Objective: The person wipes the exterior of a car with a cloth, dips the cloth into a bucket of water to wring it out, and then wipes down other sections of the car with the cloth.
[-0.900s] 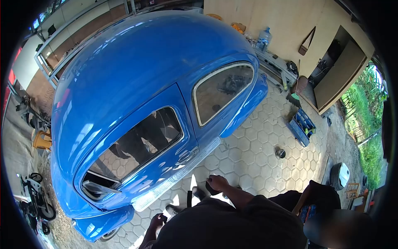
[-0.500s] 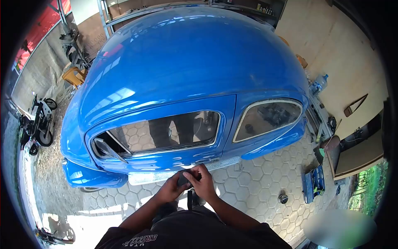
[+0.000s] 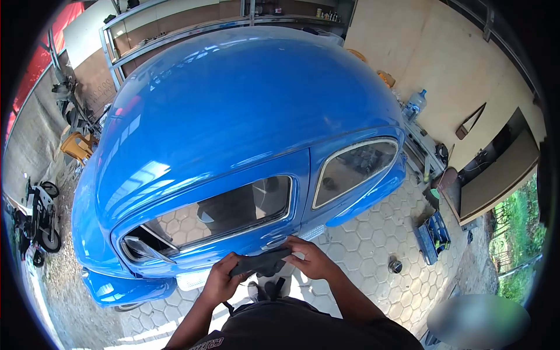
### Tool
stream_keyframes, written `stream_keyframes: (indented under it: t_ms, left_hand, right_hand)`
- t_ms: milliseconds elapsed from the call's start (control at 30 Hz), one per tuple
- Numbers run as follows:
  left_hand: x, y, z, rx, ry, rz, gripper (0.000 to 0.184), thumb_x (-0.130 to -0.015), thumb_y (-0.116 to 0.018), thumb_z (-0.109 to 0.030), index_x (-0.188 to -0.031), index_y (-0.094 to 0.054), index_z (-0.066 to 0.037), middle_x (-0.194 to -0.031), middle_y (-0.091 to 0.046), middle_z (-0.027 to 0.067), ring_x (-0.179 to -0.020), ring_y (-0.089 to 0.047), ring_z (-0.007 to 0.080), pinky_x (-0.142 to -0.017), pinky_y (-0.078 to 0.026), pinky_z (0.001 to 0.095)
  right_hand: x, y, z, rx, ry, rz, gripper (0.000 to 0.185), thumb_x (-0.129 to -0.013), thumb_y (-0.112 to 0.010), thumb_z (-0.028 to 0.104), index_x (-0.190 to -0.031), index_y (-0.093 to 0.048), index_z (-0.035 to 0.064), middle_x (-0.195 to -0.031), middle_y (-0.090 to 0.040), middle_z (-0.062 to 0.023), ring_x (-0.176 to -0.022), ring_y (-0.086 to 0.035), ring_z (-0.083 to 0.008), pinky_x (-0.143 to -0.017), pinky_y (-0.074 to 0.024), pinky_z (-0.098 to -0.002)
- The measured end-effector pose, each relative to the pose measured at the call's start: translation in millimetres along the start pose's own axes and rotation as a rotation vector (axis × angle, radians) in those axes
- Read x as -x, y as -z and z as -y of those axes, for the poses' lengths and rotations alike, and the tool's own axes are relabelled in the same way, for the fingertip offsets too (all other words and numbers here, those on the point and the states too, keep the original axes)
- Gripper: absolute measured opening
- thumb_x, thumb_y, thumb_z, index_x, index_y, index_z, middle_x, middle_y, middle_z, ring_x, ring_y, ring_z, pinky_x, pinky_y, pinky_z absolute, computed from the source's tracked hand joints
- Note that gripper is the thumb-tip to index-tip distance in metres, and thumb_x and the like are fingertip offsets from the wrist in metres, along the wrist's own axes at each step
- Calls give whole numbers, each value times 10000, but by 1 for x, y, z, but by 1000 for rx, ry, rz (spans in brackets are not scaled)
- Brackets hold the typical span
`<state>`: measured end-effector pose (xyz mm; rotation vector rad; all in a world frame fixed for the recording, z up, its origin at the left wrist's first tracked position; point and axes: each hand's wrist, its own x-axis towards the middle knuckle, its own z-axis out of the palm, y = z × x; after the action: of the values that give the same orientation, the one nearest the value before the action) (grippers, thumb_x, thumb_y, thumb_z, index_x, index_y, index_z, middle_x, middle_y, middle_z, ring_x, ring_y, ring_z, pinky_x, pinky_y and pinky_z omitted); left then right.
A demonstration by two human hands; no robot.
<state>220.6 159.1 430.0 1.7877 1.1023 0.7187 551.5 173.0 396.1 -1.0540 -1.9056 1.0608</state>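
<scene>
A dark grey piece [image 3: 261,263], perhaps sandpaper or cloth, is stretched between my two hands in front of my body. My left hand [image 3: 223,277] pinches its left end, and my right hand [image 3: 310,260] has fingers closed on its right end. Just beyond them stands a blue rounded car [image 3: 256,99], its side toward me. The car's door handle [image 3: 274,241] is close above the piece. The door window [image 3: 224,211] has a small vent pane [image 3: 146,248] tilted outward.
A blue toolbox [image 3: 432,238] and a small round can [image 3: 395,266] rest on the hexagonal paving at the right. A motorbike [image 3: 42,221] and a yellow chair [image 3: 78,146] are at the left. A water bottle [image 3: 415,104] stands near the wooden wall.
My hands have moved apart, and the dark piece is now spread out between them instead of bunched up. The view has turned slightly back to the right.
</scene>
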Motion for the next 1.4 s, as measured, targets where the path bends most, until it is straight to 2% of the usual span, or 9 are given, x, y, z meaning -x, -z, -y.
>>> stream_keyframes:
  t_ms: [167, 300, 400, 567, 733, 867, 1000, 1267, 1400]
  left_hand:
    - [-12, 37, -29, 394, -52, -202, 277, -1059, -845, -34, -1293, -696, -44, -1157, -736, 45, -1083, -707, 146, -964, -556, 320]
    - [-19, 58, -59, 688, -16, -255, 223, -1188, -714, -162, -1321, -580, -43, -1199, -718, 51, -1125, -650, 74, -998, -506, 271]
    - [-24, 51, -64, 761, -81, -247, 276, -1195, -693, -129, -1409, -527, -74, -1225, -673, 42, -1161, -627, 84, -1005, -503, 272]
    - [-11, 62, -47, 902, -143, -134, 528, -1109, -765, 15, -1548, -488, -82, -1371, -619, 72, -1280, -627, 128, -1101, -537, 351]
    - [1, 68, -48, 534, -323, -165, 764, -991, -890, 62, -1615, -476, -90, -1388, -586, 73, -1329, -617, 156, -1097, -508, 345]
    - [11, 79, -40, 547, -261, -153, 589, -1015, -831, 81, -1522, -571, -67, -1364, -598, 74, -1324, -617, 186, -1125, -472, 356]
    - [20, 128, -65, 130, -317, -397, 198, -1097, -700, -13, -1291, -732, -39, -1169, -663, 75, -1067, -638, 162, -966, -481, 322]
    - [38, 209, -81, 245, -208, -748, 143, -1207, -589, -22, -1335, -652, -23, -1241, -617, 23, -1119, -581, 96, -1002, -459, 271]
    - [-4, 266, -110, 131, -406, -909, 178, -1221, -622, -97, -1382, -647, -24, -1273, -690, 48, -1133, -642, 83, -1008, -510, 254]
  right_hand:
    - [-35, 10, 62, -357, -173, -167, 256, -1111, -793, 45, -1329, -664, 11, -1049, -644, -16, -972, -639, -78, -847, -531, -257]
    - [-67, -27, 79, -264, 77, -739, 423, -1035, -899, 109, -1359, -645, 11, -1077, -674, -59, -978, -667, -126, -847, -533, -279]
    - [-62, -52, 133, -34, 224, -180, 458, -1028, -901, 141, -1381, -642, 4, -1119, -687, -111, -991, -754, -227, -869, -593, -358]
    - [-53, -75, 129, 26, 88, -243, 319, -1074, -747, 71, -1369, -680, -29, -1088, -730, -186, -938, -774, -331, -838, -587, -387]
    - [-58, -57, 151, 73, 156, -152, 234, -1100, -684, 64, -1305, -731, -36, -1011, -756, -188, -849, -767, -368, -788, -581, -406]
    - [-89, -46, 185, 169, 263, -117, 207, -1089, -717, 83, -1255, -744, -37, -980, -759, -182, -804, -761, -344, -733, -574, -390]
    - [-106, -19, 206, 141, 193, -349, 159, -1106, -709, 96, -1201, -739, -28, -905, -743, -71, -782, -669, -119, -698, -506, -312]
    - [-178, 65, 213, -133, 249, -502, 228, -1209, -662, 202, -1117, -729, 4, -877, -631, 73, -812, -474, -9, -736, -360, -223]
    - [-243, 93, 218, -184, 282, -502, 215, -1211, -673, 215, -1170, -750, 19, -904, -646, 70, -861, -520, -17, -791, -414, -225]
